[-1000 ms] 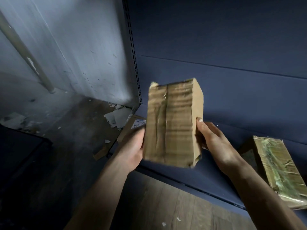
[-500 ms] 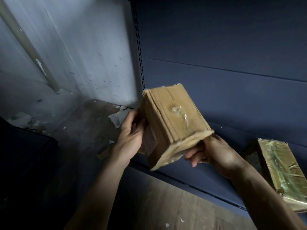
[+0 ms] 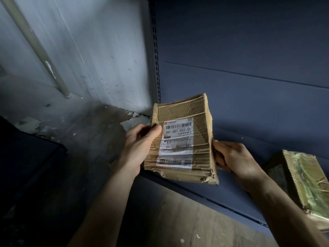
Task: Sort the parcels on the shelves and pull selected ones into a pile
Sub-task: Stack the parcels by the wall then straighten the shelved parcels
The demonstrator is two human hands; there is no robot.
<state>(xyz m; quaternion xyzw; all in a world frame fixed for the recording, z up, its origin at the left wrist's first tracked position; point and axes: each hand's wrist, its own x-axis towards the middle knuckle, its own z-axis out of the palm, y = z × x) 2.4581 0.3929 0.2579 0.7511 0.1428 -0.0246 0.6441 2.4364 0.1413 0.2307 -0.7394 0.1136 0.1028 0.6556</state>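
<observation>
Now | parcel (image 3: 183, 139) held in the air before the shelf (image 3: 231, 193), label (image 3: 178, 141) facing up, likely for reading its code | left hand (image 3: 140, 145) grips its left edge, thumb on top | right hand (image 3: 235, 161) clasps its right edge | taped parcel (image 3: 302, 179) lies on shelf

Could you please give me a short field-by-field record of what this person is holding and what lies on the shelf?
Held item: brown taped cardboard parcel, white shipping label facing the camera
Label code: 841-G07 E02-10
Left hand: grips the parcel's left edge, thumb on front
Right hand: grips the lower right edge
Shelf: dark blue metal shelf, below the held parcel
Also on shelf: shiny tape-wrapped brown parcel, at right
</observation>
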